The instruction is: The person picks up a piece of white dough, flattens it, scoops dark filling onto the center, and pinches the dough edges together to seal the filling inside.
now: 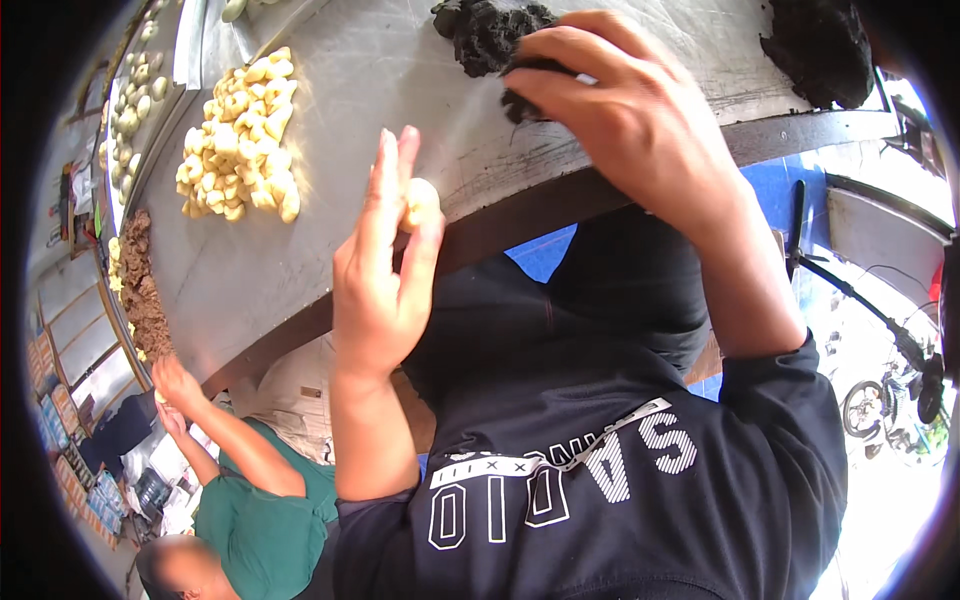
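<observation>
My left hand is raised by the table's near edge, its long fingers straight. Between its thumb and fingers sits a small, pale yellow piece of dough. Further right, my right hand reaches over the tabletop, fingers curled round some dark, crumbly paste. A tiny white spot shows between those fingers; I cannot make out what it is. Just beyond lies a lumpy black mound of the same kind of paste. To the left, several pale dough pieces are heaped together on the metal table.
Another dark mass rests at the table's far right corner. Along the left edge runs a strip of brown filling, where a co-worker in a green shirt has both hands. Round pale green pieces lie on a tray at far left.
</observation>
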Demonstrator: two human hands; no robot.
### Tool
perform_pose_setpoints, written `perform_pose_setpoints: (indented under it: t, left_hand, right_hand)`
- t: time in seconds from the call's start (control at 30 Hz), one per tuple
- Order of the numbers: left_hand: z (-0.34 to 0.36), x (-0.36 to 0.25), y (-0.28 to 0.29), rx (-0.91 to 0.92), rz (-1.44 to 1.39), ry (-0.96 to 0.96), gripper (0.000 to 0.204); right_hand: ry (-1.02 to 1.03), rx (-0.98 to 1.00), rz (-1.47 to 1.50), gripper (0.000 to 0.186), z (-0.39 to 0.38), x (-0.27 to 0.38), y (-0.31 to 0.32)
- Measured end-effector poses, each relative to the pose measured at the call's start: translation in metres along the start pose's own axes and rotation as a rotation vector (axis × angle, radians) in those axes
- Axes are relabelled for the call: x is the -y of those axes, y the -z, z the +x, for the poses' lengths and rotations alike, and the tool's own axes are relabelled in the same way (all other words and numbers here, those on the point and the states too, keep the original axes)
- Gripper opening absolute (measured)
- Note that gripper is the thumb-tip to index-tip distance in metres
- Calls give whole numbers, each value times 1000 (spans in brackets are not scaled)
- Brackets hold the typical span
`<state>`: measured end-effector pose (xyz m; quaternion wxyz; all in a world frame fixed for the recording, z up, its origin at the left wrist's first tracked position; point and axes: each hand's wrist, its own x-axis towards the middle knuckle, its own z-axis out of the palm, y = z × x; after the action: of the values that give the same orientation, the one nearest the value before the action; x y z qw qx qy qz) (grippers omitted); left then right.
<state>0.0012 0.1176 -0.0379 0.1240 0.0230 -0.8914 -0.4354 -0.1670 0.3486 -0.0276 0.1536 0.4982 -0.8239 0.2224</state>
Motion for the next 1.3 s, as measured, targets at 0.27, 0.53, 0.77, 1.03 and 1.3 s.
perform_pose_setpoints:
  t: [0.27, 0.53, 0.77, 1.03, 1.3]
  left_hand:
    - [26, 9, 30, 142, 253, -278, 15]
    - [0, 17, 8, -267, 211, -166, 18]
    - [-3, 2, -3, -203, 621, -310, 19]
    - [56, -11, 23, 226, 529, 39, 17]
    - [44, 14, 29, 96, 279, -268, 14]
  right_hand:
    - [69, 10, 70, 28, -6, -7, 7]
    - [28, 92, 103, 30, 2, -7, -5]
    - [77, 108, 114, 28, 6, 5, 3]
    - [15, 139, -11, 26, 19, 12, -2]
    - [-95, 26, 497, 31, -8, 10, 1]
